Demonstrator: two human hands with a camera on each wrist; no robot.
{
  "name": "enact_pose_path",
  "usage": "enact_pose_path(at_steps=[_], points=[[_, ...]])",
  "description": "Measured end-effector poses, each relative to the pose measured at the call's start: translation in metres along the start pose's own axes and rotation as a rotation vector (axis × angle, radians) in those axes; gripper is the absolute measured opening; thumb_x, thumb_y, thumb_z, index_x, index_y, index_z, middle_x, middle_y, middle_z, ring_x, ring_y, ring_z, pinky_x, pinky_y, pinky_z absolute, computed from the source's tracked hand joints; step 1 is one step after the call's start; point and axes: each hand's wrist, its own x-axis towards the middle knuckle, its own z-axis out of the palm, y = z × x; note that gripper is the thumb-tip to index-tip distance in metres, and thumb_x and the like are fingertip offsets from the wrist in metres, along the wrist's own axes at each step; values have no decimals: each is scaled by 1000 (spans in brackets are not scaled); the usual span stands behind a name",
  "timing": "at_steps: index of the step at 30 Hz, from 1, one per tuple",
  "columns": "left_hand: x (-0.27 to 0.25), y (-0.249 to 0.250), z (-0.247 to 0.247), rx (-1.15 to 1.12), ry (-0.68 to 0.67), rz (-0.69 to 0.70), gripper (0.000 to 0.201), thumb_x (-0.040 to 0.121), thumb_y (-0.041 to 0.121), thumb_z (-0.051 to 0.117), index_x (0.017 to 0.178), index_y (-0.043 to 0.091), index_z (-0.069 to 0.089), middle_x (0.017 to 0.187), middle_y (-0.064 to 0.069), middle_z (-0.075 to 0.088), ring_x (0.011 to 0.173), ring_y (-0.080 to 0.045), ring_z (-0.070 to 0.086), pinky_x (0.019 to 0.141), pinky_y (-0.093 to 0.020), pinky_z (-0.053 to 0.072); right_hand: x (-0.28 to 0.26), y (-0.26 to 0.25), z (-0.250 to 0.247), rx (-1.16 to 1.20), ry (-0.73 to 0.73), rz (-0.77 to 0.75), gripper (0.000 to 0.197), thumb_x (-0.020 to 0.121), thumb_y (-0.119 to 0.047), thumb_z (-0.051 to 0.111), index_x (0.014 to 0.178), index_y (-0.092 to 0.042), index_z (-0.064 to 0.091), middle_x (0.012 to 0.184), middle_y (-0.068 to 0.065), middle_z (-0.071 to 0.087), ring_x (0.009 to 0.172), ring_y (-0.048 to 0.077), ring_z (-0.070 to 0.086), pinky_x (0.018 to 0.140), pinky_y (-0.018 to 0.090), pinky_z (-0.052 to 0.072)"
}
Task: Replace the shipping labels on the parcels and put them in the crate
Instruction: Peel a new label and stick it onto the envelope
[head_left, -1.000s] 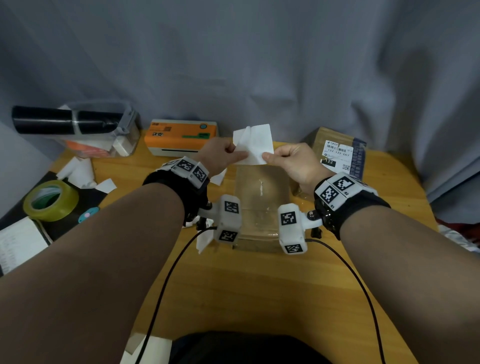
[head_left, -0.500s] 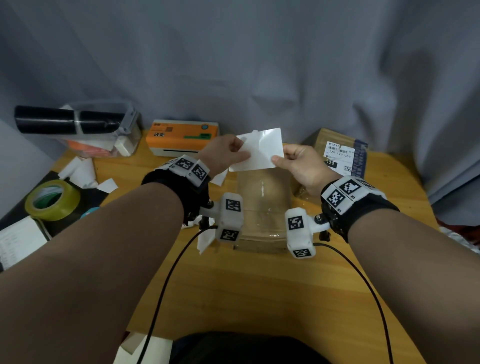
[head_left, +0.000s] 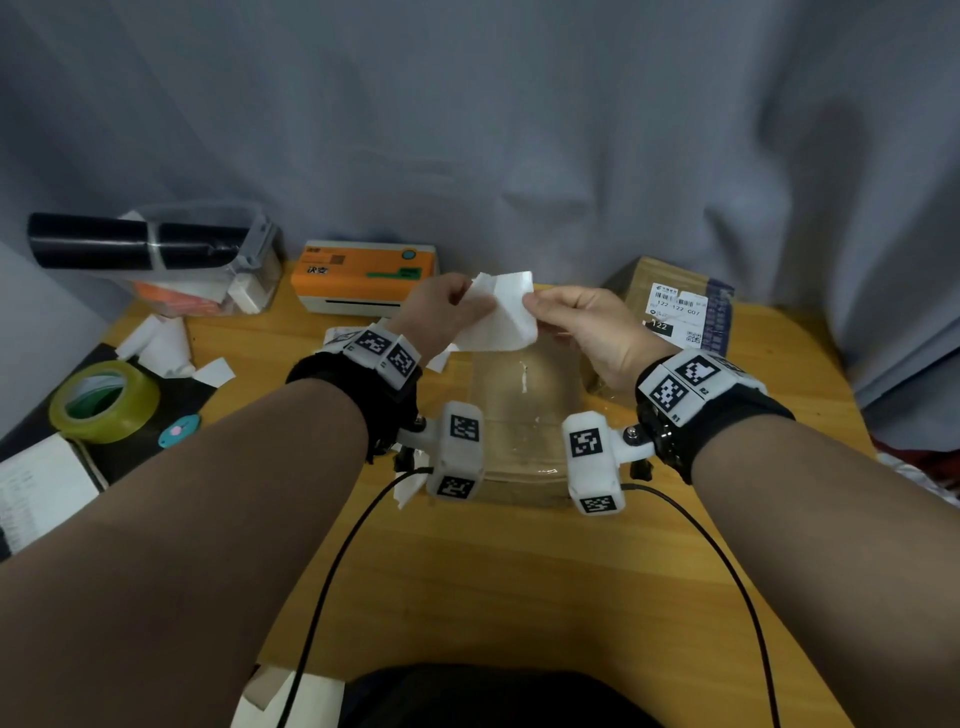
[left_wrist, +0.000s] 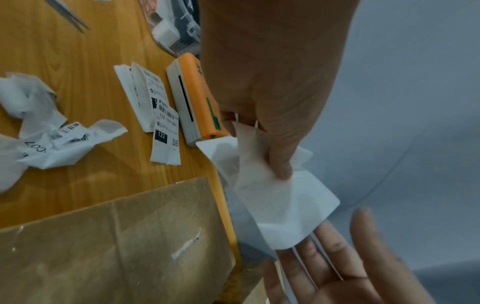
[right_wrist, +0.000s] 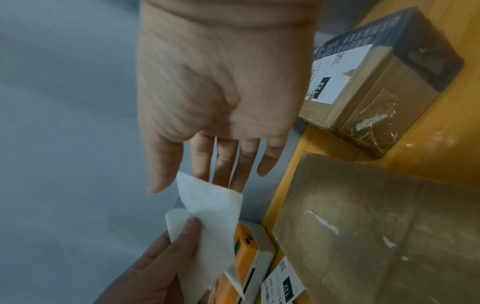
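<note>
White label sheet (head_left: 498, 312) held up in the air at the centre of the head view, above the far end of a flat brown parcel (head_left: 524, 415) lying on the wooden table (head_left: 519, 582). Pinched at its left edge by the left hand (head_left: 441, 306), thumb pressed on the paper in the left wrist view (left_wrist: 275, 193). Touched at its right edge by the right hand (head_left: 587, 332); fingers (right_wrist: 226, 162) nearly straight behind the sheet, thumb apart from it, no firm grip visible. Second parcel (head_left: 680, 306) with a printed label at the right of the frame, behind the right hand. Orange label printer (head_left: 363, 275) at the back, left of centre. Loose printed labels (left_wrist: 163, 123) just beside the printer. Crumpled paper scraps (left_wrist: 52, 139) at the left. Roll of tape (head_left: 104, 400) at the left edge.
</note>
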Motion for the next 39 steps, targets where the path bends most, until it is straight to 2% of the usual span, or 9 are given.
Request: enact_pose_path(at_steps=[4,8,11,16,21,24,29,36,39], points=[[0,1,3,-13,-32,16,30,91,31,58,111,8,64,104,-10,67,96,-25,62,88,-41,52,4,0,2,-38,110,-13,22,83,-30,70,85,-8,71,89,3,71,81,11,64,81,21,50],[0,5,5,-18,-5,28,35,96,36,48,89,4,63,77,-1,56,70,-13,52,64,-22,44,7,1,1,-89,201,-44,20,87,-20,67,67,-15,63,70,-5,63,60,0,56,59,9,45],[3,4,4,11,34,31,37,97,36,45,72,11,53,65,3,43,59,-9,40,56,-19,32,8,0,-1,-104,222,-51,23,86,-21,68,64,-18,62,69,-6,62,63,1,55,57,6,42],[7,-3,4,64,49,11,35,97,37,46,80,9,60,70,0,51,68,-15,47,64,-25,37,9,1,-1,-86,221,-27,21,85,-21,69,66,-15,62,74,-5,64,69,1,56,55,0,40],[7,-6,5,55,76,-56,33,97,31,47,79,7,59,78,-10,53,74,-21,50,70,-34,41,9,3,0,-70,240,17,16,85,-22,70,74,-12,65,79,-5,63,74,-1,55,63,10,38],[9,-10,6,27,93,-120,33,96,27,48,88,-2,61,80,-12,54,77,-23,50,71,-35,42,7,4,0,-96,248,20,21,84,-21,70,68,-13,61,74,-2,59,70,5,52,63,13,38],[4,-13,9,25,35,-108,21,94,20,50,106,5,59,93,-7,58,83,-20,52,72,-32,43,4,6,0,-200,183,-22,21,87,-20,65,73,-7,57,74,9,49,71,17,43,64,25,37],[-3,-6,13,17,-77,-92,27,92,35,54,100,9,57,99,-8,59,91,-21,55,83,-36,47,-1,14,3,-199,155,-6,35,89,-14,64,59,-17,46,57,-5,38,48,3,33,42,8,29],[-3,-5,13,26,-46,-89,25,93,31,55,96,7,59,96,-9,58,88,-21,54,82,-36,48,1,14,3,-141,158,35,32,86,-16,67,60,-20,50,62,-7,43,58,4,39,50,12,32]])
